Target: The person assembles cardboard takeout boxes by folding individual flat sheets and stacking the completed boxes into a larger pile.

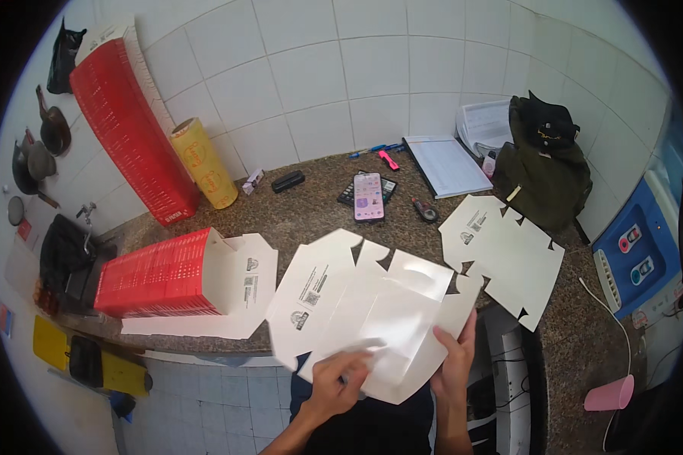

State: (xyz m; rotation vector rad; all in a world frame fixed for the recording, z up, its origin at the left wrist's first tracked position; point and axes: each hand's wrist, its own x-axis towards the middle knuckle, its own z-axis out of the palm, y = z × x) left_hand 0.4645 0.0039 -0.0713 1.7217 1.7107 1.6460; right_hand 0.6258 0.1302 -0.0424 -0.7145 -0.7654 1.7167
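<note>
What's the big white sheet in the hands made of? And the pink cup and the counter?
The white sheet: probably thin coated card, glossy; light gleams off it and its cut notches look crisp.
The pink cup: likely plastic, smooth and evenly coloured.
The counter: speckled brown, perhaps granite, though a stone-look surface could seem the same.

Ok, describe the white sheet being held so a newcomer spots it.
Find the speckled brown counter. At its front edge, mid-picture, is a notched white sheet with dark print. Unlike the similar sheet lying to its right, it is gripped by the right hand.
</note>
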